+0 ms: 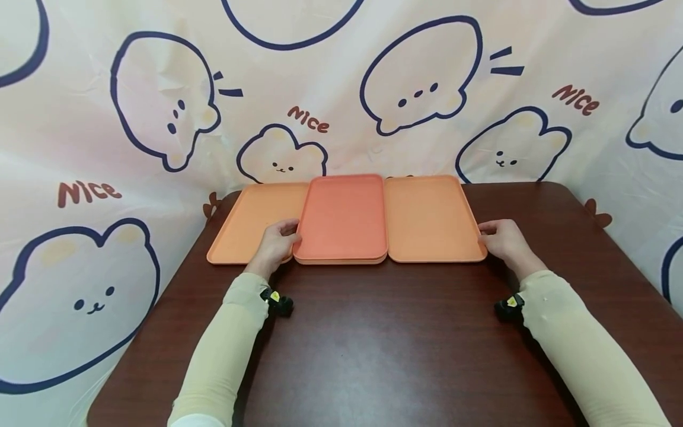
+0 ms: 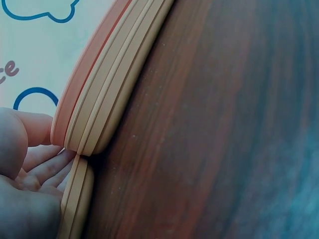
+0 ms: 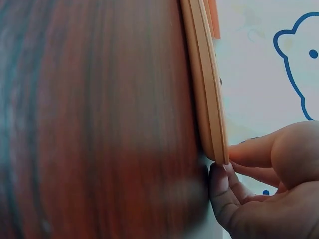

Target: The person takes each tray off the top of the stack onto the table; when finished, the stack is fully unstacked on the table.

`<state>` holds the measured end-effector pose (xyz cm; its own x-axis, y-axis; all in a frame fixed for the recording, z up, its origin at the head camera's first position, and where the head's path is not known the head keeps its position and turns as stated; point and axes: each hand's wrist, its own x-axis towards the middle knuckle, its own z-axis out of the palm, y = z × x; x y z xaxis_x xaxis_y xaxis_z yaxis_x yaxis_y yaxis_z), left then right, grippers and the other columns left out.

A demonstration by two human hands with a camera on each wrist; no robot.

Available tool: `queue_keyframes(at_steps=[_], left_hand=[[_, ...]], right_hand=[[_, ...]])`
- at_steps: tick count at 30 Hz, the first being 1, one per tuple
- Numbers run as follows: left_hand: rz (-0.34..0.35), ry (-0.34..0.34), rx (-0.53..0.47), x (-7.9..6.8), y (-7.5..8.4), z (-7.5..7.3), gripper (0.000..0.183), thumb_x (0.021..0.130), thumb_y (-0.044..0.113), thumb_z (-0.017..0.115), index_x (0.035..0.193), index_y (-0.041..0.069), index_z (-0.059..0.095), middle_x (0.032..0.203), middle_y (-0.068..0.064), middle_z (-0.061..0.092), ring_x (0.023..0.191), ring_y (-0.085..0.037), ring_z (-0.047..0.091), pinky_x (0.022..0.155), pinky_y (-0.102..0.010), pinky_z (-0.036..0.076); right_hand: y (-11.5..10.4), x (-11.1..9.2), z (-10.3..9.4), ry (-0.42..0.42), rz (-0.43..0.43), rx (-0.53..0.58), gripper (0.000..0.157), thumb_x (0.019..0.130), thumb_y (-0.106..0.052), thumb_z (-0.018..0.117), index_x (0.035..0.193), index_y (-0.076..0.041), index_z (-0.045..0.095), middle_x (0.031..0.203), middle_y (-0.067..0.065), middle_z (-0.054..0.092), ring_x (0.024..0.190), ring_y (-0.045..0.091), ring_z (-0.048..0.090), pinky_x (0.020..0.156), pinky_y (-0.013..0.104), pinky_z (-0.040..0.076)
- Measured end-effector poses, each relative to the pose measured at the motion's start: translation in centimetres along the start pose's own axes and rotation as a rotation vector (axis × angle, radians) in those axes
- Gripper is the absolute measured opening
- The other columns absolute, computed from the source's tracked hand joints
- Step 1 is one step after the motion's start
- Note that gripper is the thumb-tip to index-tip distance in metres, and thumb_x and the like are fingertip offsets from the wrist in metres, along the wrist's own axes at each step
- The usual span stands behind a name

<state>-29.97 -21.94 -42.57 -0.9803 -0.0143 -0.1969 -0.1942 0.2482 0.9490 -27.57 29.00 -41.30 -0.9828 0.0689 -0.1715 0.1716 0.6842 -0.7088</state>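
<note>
A coral-red tray lies on top of orange trays, stacked in the middle of the row. The left hand is at the left edge of this stack. Its thumb touches the red tray's rim, and other fingers reach in below that rim, their tips partly hidden. To the right lies an orange tray. At its right edge, the right hand pinches the rim between thumb and fingers, with the thumb low by the tabletop.
Another orange tray lies left of the stack, partly behind the left hand. All the trays sit at the back of a dark brown wooden table. A cloth with bear drawings hangs behind and at both sides.
</note>
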Motion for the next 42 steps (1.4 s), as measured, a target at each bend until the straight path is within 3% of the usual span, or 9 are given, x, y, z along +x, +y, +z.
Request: queue_keyframes(at_steps=[8, 14, 17, 19, 22, 24, 28, 37, 42], left_hand=[[0.003, -0.020, -0.006, 0.0, -0.1, -0.1, 0.059, 0.108, 0.005, 0.058, 0.165, 0.006, 0.042, 0.170, -0.017, 0.043, 0.156, -0.031, 0.043, 0.125, -0.047, 0.042], [0.006, -0.016, 0.005, 0.0, 0.0, -0.4, 0.058, 0.109, 0.006, 0.059, 0.165, 0.007, 0.043, 0.170, -0.017, 0.043, 0.158, -0.031, 0.041, 0.126, -0.048, 0.041], [0.007, -0.022, 0.001, -0.1, -0.1, -0.5, 0.059, 0.109, 0.006, 0.058, 0.165, 0.007, 0.042, 0.171, -0.017, 0.042, 0.157, -0.030, 0.042, 0.125, -0.047, 0.042], [0.006, -0.024, -0.003, -0.2, -0.1, -0.5, 0.059, 0.109, 0.007, 0.058, 0.165, 0.007, 0.042, 0.170, -0.017, 0.043, 0.156, -0.030, 0.043, 0.124, -0.046, 0.043], [0.001, -0.021, -0.009, -0.3, -0.1, -0.6, 0.059, 0.108, 0.007, 0.059, 0.165, 0.007, 0.042, 0.170, -0.017, 0.043, 0.155, -0.029, 0.044, 0.123, -0.046, 0.044], [0.005, -0.022, -0.002, -0.4, -0.1, -0.6, 0.059, 0.108, 0.007, 0.059, 0.165, 0.006, 0.042, 0.170, -0.018, 0.043, 0.155, -0.030, 0.043, 0.124, -0.047, 0.043], [0.021, -0.024, -0.004, -0.2, -0.3, -0.4, 0.059, 0.108, 0.008, 0.059, 0.165, 0.006, 0.043, 0.168, -0.018, 0.045, 0.155, -0.031, 0.044, 0.125, -0.047, 0.042], [0.027, -0.022, -0.018, 0.2, -0.7, -0.3, 0.060, 0.107, 0.008, 0.060, 0.164, 0.007, 0.044, 0.168, -0.016, 0.047, 0.152, -0.028, 0.046, 0.118, -0.040, 0.046], [0.031, -0.017, -0.019, 0.0, -0.6, -0.3, 0.060, 0.107, 0.008, 0.060, 0.165, 0.007, 0.044, 0.169, -0.017, 0.045, 0.154, -0.029, 0.044, 0.122, -0.043, 0.043]], right_hand=[[0.3, -0.2, -0.4, -0.050, 0.042, 0.016, 0.049, 0.109, -0.010, 0.050, 0.153, 0.012, 0.050, 0.155, 0.036, 0.049, 0.130, 0.043, 0.051, 0.109, 0.054, 0.052], [0.3, -0.4, -0.3, 0.006, 0.003, 0.042, 0.048, 0.111, -0.014, 0.049, 0.152, 0.011, 0.051, 0.156, 0.036, 0.049, 0.137, 0.045, 0.049, 0.116, 0.061, 0.047], [-0.3, -0.4, 0.1, 0.073, -0.032, 0.068, 0.047, 0.113, -0.018, 0.050, 0.151, 0.009, 0.055, 0.156, 0.034, 0.051, 0.137, 0.044, 0.051, 0.109, 0.055, 0.052], [-1.0, -0.4, 0.5, 0.105, -0.051, 0.098, 0.045, 0.113, -0.020, 0.052, 0.150, 0.006, 0.058, 0.154, 0.032, 0.054, 0.132, 0.039, 0.055, 0.099, 0.042, 0.058], [-2.5, -0.3, 1.4, 0.086, -0.076, 0.180, 0.044, 0.113, -0.020, 0.055, 0.150, 0.003, 0.060, 0.150, 0.029, 0.060, 0.120, 0.025, 0.066, 0.088, 0.023, 0.058], [-3.4, -0.2, 2.2, 0.048, -0.103, 0.248, 0.043, 0.113, -0.019, 0.056, 0.150, 0.004, 0.060, 0.147, 0.028, 0.062, 0.109, 0.014, 0.071, 0.086, 0.018, 0.060], [-5.1, 0.0, 3.9, -0.031, -0.153, 0.357, 0.043, 0.113, -0.018, 0.058, 0.147, 0.007, 0.060, 0.142, 0.030, 0.065, 0.096, 0.004, 0.076, 0.091, 0.022, 0.062], [-8.6, 0.5, 8.7, -0.141, -0.188, 0.392, 0.043, 0.112, -0.016, 0.057, 0.147, 0.008, 0.059, 0.140, 0.031, 0.066, 0.116, 0.032, 0.076, 0.100, 0.036, 0.062], [-10.4, 0.6, 10.8, -0.177, -0.191, 0.384, 0.046, 0.111, -0.016, 0.056, 0.149, 0.011, 0.056, 0.134, 0.031, 0.066, 0.104, 0.028, 0.076, 0.092, 0.032, 0.064]])
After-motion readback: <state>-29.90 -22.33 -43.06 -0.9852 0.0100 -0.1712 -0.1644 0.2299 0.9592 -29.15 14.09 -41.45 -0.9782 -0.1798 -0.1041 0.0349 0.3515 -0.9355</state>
